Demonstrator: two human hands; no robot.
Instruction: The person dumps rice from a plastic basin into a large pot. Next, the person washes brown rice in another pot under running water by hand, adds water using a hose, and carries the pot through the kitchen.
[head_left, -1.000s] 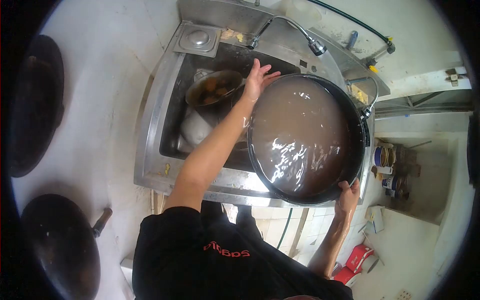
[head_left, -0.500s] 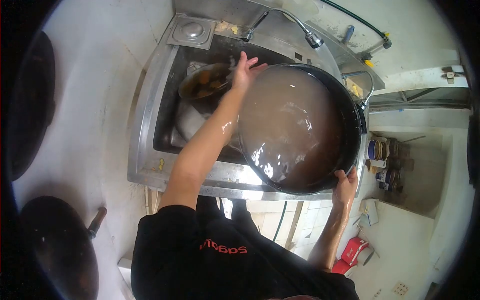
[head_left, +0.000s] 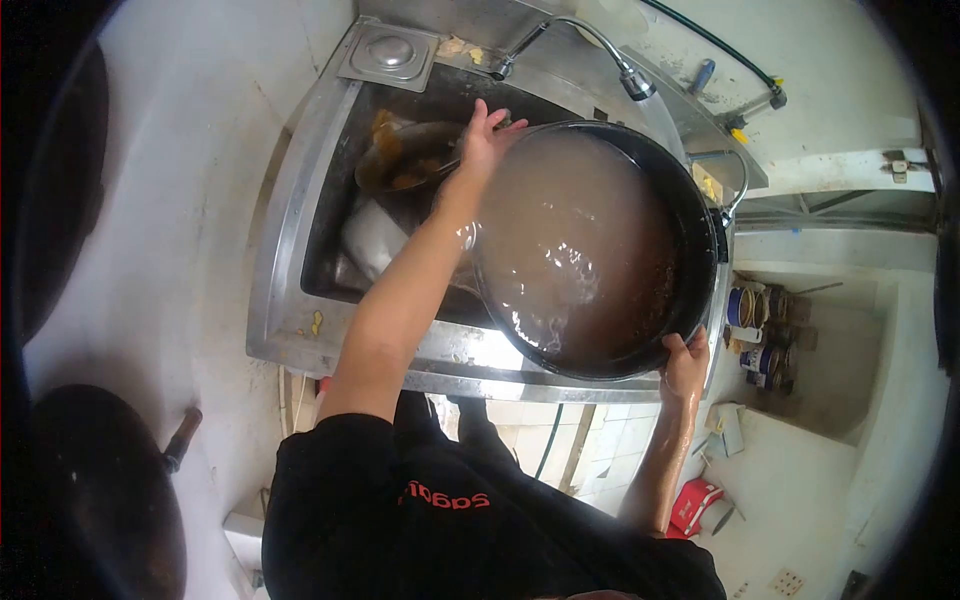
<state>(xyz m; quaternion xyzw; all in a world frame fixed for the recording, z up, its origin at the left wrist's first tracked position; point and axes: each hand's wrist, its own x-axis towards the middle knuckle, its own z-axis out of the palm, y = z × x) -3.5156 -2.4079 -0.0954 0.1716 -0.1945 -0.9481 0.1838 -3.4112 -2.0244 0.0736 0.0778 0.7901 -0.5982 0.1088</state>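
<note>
Steel sink (head_left: 275, 300) spreads beneath and left of the big black pot (head_left: 697, 235), tipped leftward with cloudy water (head_left: 575, 230). My right hand (head_left: 686, 362) clutches its near-right rim; my left hand (head_left: 487, 143), fingers splayed, braces its far-left edge (how firmly, I can't tell).

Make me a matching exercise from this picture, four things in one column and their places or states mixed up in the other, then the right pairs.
Column one:
1. black pan
2. metal lid
3. red box
4. right hand

Column two:
A. gripping the pan
B. holding murky water
C. at the sink's far left corner
D. just right of the right forearm in view

Pairs: 1-B; 2-C; 3-D; 4-A
</note>
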